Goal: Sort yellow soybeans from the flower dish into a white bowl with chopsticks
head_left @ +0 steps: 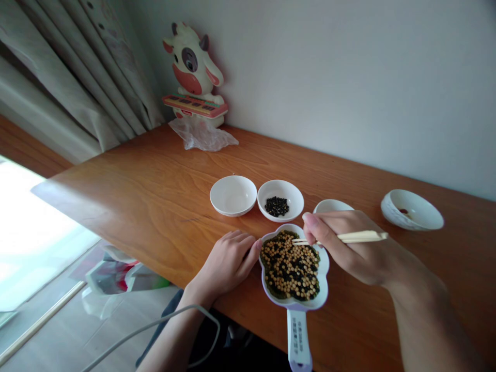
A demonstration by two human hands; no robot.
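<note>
In the pan (324, 271), chopsticks (366, 236) held in my right hand (360, 258) reach pale beans (301, 254)—likely light, hard, slippery, best nipped around the middle—while my left hand (232, 261) touches the pan's edge, its grip unclear.

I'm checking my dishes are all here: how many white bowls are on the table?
4: the leftmost bowl, the bowl of dark beans beside it, the bowl partly hidden behind the right hand, and the textured bowl at far right. That hand could hide more.
</note>
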